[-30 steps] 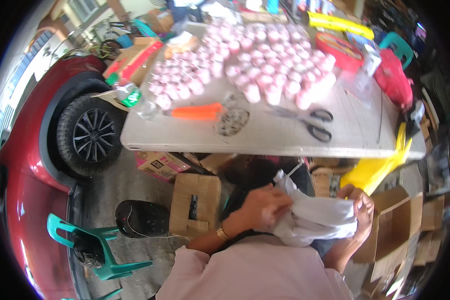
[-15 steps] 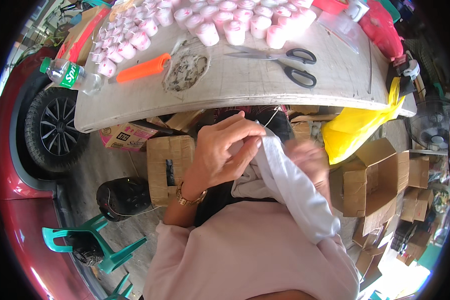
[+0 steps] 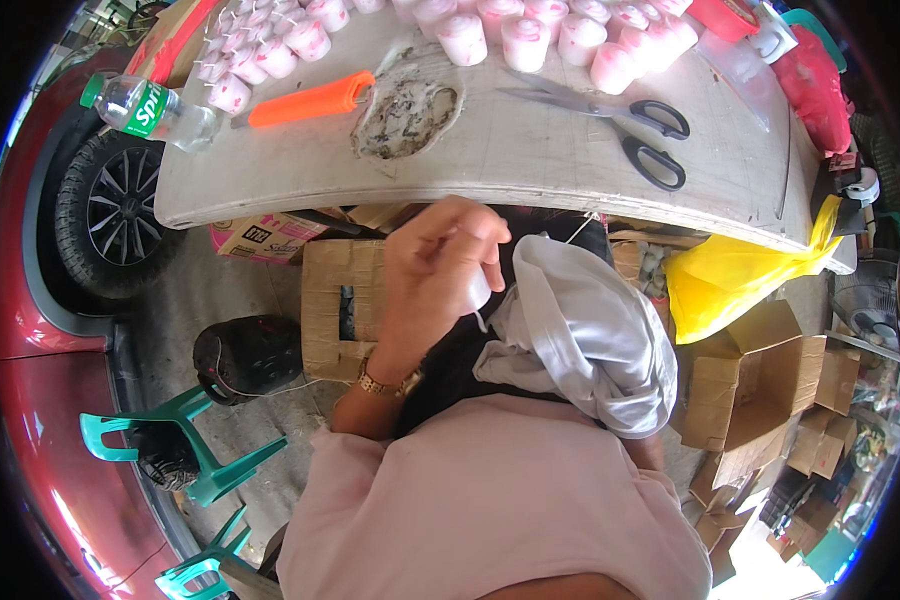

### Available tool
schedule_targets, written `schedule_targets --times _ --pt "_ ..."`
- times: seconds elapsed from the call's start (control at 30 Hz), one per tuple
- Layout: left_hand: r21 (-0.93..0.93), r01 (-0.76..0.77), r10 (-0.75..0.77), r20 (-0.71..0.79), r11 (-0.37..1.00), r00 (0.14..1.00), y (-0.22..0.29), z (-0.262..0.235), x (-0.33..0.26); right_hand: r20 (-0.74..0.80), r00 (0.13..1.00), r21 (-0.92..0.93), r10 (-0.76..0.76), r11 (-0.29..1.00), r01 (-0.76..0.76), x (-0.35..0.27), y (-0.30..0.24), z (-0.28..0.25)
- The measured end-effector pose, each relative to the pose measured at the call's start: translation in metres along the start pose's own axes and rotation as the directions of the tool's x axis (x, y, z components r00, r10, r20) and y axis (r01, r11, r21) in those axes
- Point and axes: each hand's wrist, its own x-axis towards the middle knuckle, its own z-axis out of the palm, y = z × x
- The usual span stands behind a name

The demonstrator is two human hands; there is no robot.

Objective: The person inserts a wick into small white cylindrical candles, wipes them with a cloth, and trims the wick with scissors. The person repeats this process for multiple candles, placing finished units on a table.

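- White and soft, the cloth hangs in the middle of the frame, bunched into loose folds just below the table edge and above the person's pink-shirted chest.
- The left hand sits left of centre, touching the cloth's left edge; its fingers are curled together and seem to pinch a small pale bit of it (the pinch itself is partly hidden, so I cannot tell how firm it is).
- The right hand is not visible; it appears to be wrapped under the cloth's right side, so whether it is spread or closed cannot be told.
- The cloth looks light, limp and thin: it should drape and slide rather than hold a shape, and is best taken at a hem or corner, one hand to each side, so it does not bunch.
- On the table, at the top of the frame, lie black-handled scissors (blades pointing left), an orange-handled tool and rows of small pink-and-white cups.
- A clear bottle lies at the upper left; a yellow bag hangs at right.
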Motion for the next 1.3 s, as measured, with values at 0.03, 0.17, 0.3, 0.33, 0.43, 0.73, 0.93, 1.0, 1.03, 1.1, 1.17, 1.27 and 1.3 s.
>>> schedule_targets --times 0.03,0.17,0.3,0.33,0.43,0.73,0.93,1.0,1.03,1.1,1.17,1.27,1.3 --pt "-0.23 -0.001 -0.013 -0.058 0.973 0.998 0.002 0.003 -0.002 0.01 1.0 0.003 0.001 1.0 -0.001 0.001 0.001 0.0" --pt "-0.213 -0.241 0.182 -0.263 0.947 0.947 -0.002 0.018 0.005 0.043 0.999 0.002 0.02 1.0 -0.02 0.005 0.004 0.003" --pt "0.039 -0.493 0.49 -0.2 0.869 0.848 -0.014 0.033 0.016 0.056 0.998 -0.023 0.028 0.999 -0.026 0.011 0.006 0.011" --pt "0.03 -0.547 0.547 -0.106 0.837 0.831 -0.015 0.034 0.014 0.056 0.998 -0.028 0.031 0.999 -0.03 0.011 0.006 0.012" --pt "0.218 -0.737 0.722 0.159 0.64 0.674 -0.018 0.032 0.003 0.047 0.999 -0.027 0.024 0.999 -0.023 0.005 0.0 0.01" --pt "0.363 -0.821 0.836 0.166 0.441 0.523 -0.004 0.005 0.015 0.039 0.999 -0.031 0.011 0.999 -0.01 0.002 0.0 0.013" --pt "0.226 -0.821 0.756 0.32 0.525 0.571 -0.013 0.028 -0.007 0.016 1.0 -0.03 0.005 1.0 -0.004 0.011 0.006 0.015" --pt "0.182 -0.773 0.689 0.363 0.608 0.628 -0.023 0.033 -0.023 0.007 1.0 -0.03 0.002 1.0 -0.002 0.008 0.004 0.013" --pt "0.182 -0.743 0.668 0.34 0.645 0.662 -0.028 0.032 -0.028 0.004 1.0 -0.028 0.002 1.0 -0.002 0.006 0.004 0.012" --pt "0.171 -0.681 0.624 0.292 0.712 0.725 -0.04 0.029 -0.033 -0.004 1.0 -0.025 -0.001 1.0 0.001 0.005 0.002 0.01" --pt "0.104 -0.658 0.629 0.219 0.745 0.746 -0.053 0.026 -0.033 -0.007 1.0 -0.023 -0.004 1.0 0.004 0.004 0.001 0.011" --pt "-0.044 -0.498 0.498 0.176 0.866 0.849 -0.069 0.03 -0.034 -0.009 1.0 -0.025 -0.009 1.0 0.009 0.004 0.0 0.011" --pt "-0.119 -0.42 0.433 0.132 0.9 0.891 -0.072 0.034 -0.037 -0.009 1.0 -0.025 -0.007 1.0 0.006 0.004 0.0 0.011"
